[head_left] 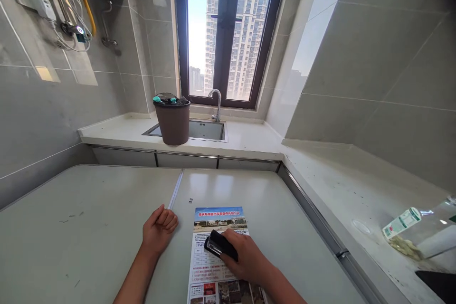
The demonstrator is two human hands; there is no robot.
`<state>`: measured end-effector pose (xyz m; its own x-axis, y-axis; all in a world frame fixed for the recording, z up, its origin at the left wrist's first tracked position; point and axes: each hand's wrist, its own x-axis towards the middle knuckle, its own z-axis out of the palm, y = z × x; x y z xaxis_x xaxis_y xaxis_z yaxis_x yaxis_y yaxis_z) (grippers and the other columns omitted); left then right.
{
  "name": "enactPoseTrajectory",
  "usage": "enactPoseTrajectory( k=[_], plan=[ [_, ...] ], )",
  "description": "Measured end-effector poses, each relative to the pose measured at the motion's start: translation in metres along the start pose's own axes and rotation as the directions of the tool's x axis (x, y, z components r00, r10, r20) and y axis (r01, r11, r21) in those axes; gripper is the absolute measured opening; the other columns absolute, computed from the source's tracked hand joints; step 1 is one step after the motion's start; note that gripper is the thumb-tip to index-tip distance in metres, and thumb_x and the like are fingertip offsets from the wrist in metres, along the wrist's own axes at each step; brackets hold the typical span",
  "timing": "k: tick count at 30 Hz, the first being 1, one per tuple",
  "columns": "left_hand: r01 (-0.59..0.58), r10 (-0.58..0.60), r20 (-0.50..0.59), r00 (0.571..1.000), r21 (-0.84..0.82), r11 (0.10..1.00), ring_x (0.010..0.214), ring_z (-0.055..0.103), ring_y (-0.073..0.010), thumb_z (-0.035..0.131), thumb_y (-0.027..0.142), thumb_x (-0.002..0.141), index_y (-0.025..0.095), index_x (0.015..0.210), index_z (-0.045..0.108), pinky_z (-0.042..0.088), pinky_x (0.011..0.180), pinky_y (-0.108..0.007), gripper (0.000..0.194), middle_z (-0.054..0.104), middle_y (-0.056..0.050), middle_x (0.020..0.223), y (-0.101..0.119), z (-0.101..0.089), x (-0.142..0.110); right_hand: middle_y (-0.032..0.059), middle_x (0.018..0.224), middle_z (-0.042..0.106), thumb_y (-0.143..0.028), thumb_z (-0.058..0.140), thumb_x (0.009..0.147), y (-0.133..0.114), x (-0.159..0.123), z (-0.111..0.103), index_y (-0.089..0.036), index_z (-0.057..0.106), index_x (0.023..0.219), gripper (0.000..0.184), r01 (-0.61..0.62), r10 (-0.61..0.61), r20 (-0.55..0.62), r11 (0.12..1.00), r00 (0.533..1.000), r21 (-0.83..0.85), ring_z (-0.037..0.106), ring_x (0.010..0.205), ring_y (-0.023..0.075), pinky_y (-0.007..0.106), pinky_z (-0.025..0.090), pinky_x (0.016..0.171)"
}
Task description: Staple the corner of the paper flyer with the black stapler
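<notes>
My right hand (245, 254) is wrapped around a black stapler (217, 243), which it holds over a printed flyer (210, 263). The flyer lies on the pale table, with a blue-sky picture and red lettering at its top and small photos at its bottom. Whether the stapler touches the paper I cannot tell. To the left of the flyer, my left hand (159, 230) rests on the table as a loose fist, with nothing showing in it. Small staples (191, 200) lie just above the flyer's top left corner.
A white counter (249, 135) runs behind and along the right. It bears a brown bucket (173, 123) beside a sink (208, 129) with a faucet (217, 104). Clear containers (406, 223) stand at the right. Several loose staples (73, 215) are scattered on the left tabletop.
</notes>
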<state>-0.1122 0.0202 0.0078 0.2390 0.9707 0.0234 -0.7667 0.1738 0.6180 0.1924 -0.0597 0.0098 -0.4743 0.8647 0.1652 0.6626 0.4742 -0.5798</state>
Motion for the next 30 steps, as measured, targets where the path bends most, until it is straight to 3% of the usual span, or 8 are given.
enactPoseTrajectory(
  k=[5, 7, 9, 12, 14, 17, 22, 30],
  plan=[
    [-0.011, -0.059, 0.149, 0.987, 0.432, 0.902, 0.048, 0.014, -0.0101, 0.055, 0.05, 0.095, 0.021, 0.052, 0.016, 0.017, 0.049, -0.028, 0.065, 0.013, 0.007, 0.05, -0.028, 0.013, 0.004, 0.0011, 0.104, 0.069, -0.02, 0.063, 0.082, 0.017, -0.013, -0.02, -0.026, 0.059, 0.111, 0.03, -0.04, 0.041, -0.012, 0.998, 0.999, 0.057, 0.064, 0.091, 0.0195, 0.027, 0.042, 0.077],
    [-0.089, -0.053, 0.19, 0.98, 0.664, 0.742, 0.05, 0.022, -0.0107, 0.049, 0.052, 0.099, 0.02, 0.051, 0.024, 0.021, 0.052, -0.027, 0.063, 0.022, 0.005, 0.05, -0.041, 0.023, 0.006, 0.0012, 0.105, 0.069, -0.022, 0.067, 0.079, 0.017, -0.012, -0.023, -0.026, 0.059, 0.113, 0.035, -0.032, 0.032, 0.0, 0.998, 1.0, 0.045, 0.064, 0.092, 0.0208, 0.028, 0.043, 0.078],
    [-0.191, -0.037, 0.243, 0.969, 0.84, 0.508, 0.054, 0.034, -0.0121, 0.045, 0.051, 0.101, 0.019, 0.051, 0.036, 0.029, 0.057, -0.028, 0.06, 0.037, 0.002, 0.053, -0.052, 0.034, 0.007, 0.0016, 0.106, 0.07, -0.024, 0.072, 0.075, 0.017, -0.011, -0.023, -0.027, 0.059, 0.113, 0.04, -0.026, 0.026, 0.007, 0.999, 1.0, 0.024, 0.065, 0.093, 0.0224, 0.029, 0.044, 0.079],
    [-0.316, -0.054, 0.332, 0.942, 0.928, 0.195, 0.074, 0.053, -0.0173, 0.052, 0.043, 0.1, 0.019, 0.071, 0.058, 0.041, 0.073, -0.03, 0.038, 0.059, -0.003, 0.077, -0.064, 0.05, 0.003, 0.0034, 0.11, 0.07, -0.023, 0.069, 0.078, 0.021, -0.012, -0.021, -0.026, 0.059, 0.115, 0.039, -0.003, 0.003, -0.014, 1.0, 1.0, -0.015, 0.065, 0.097, 0.0241, 0.032, 0.046, 0.082],
    [-0.362, -0.104, 0.368, 0.924, 0.929, 0.072, 0.094, 0.058, -0.021, 0.054, 0.035, 0.099, 0.021, 0.089, 0.065, 0.044, 0.086, -0.033, 0.02, 0.064, -0.005, 0.097, -0.068, 0.058, -0.001, 0.0054, 0.116, 0.069, -0.02, 0.066, 0.082, 0.026, -0.012, -0.02, -0.026, 0.058, 0.123, 0.042, 0.042, -0.043, -0.066, 0.999, 0.997, -0.011, 0.064, 0.104, 0.0251, 0.035, 0.047, 0.089],
    [-0.392, -0.184, 0.391, 0.902, 0.919, 0.031, 0.111, 0.058, -0.0227, 0.054, 0.027, 0.098, 0.025, 0.107, 0.065, 0.045, 0.098, -0.036, 0.014, 0.064, -0.006, 0.116, -0.069, 0.062, -0.006, 0.0073, 0.119, 0.068, -0.017, 0.064, 0.087, 0.034, -0.011, -0.021, -0.026, 0.055, 0.133, 0.048, 0.112, -0.111, -0.17, 0.994, 0.979, -0.005, 0.061, 0.108, 0.0262, 0.04, 0.047, 0.095],
    [-0.391, -0.23, 0.386, 0.893, 0.92, 0.027, 0.123, 0.055, -0.0253, 0.067, 0.021, 0.087, 0.029, 0.123, 0.06, 0.043, 0.107, -0.038, 0.037, 0.061, -0.006, 0.131, -0.069, 0.058, -0.008, 0.0073, 0.115, 0.068, -0.013, 0.059, 0.092, 0.039, -0.007, -0.026, -0.028, 0.059, 0.132, 0.043, 0.108, -0.084, -0.3, 0.992, 0.95, 0.064, 0.056, 0.107, 0.0269, 0.043, 0.048, 0.095],
    [-0.348, -0.233, 0.353, 0.906, 0.935, 0.064, 0.121, 0.056, -0.025, 0.067, 0.012, 0.082, 0.029, 0.12, 0.061, 0.045, 0.106, -0.039, 0.042, 0.062, -0.006, 0.127, -0.075, 0.056, -0.005, 0.0069, 0.112, 0.069, -0.017, 0.061, 0.092, 0.042, -0.001, -0.028, -0.027, 0.064, 0.125, 0.034, 0.08, -0.031, -0.248, 0.979, 0.968, 0.189, 0.056, 0.107, 0.0266, 0.044, 0.047, 0.096]
  ],
)
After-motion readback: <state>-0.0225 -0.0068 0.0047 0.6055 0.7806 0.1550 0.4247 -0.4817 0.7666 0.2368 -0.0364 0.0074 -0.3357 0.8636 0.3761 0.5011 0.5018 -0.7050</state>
